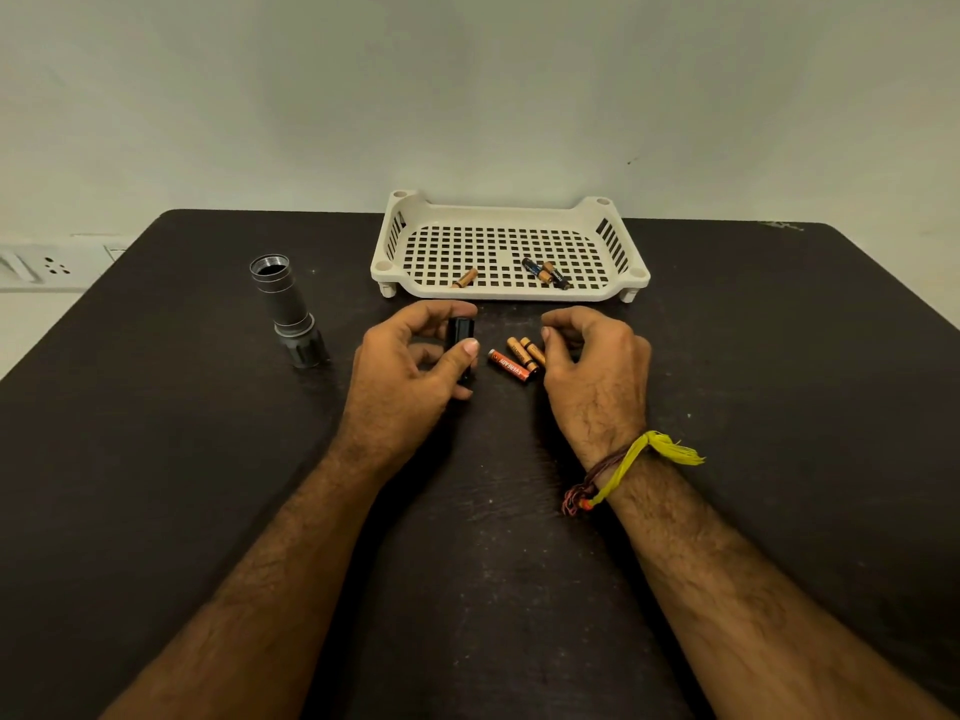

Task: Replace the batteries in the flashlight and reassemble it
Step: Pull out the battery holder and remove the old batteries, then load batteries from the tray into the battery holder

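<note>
My left hand (410,363) grips a small black battery holder (461,335) between thumb and fingers, just above the dark table. Just right of it, three small batteries (517,358) lie on the table, one red-orange and two copper-coloured. My right hand (592,366) hovers beside them with fingers curled and nothing visibly in it. The grey flashlight body (288,309) stands on its head at the left, its threaded open end facing up.
A white perforated tray (511,296) sits at the table's far edge against the wall, holding three more batteries (545,272). A wall socket (49,267) is at the far left. The dark table (779,381) spans the view.
</note>
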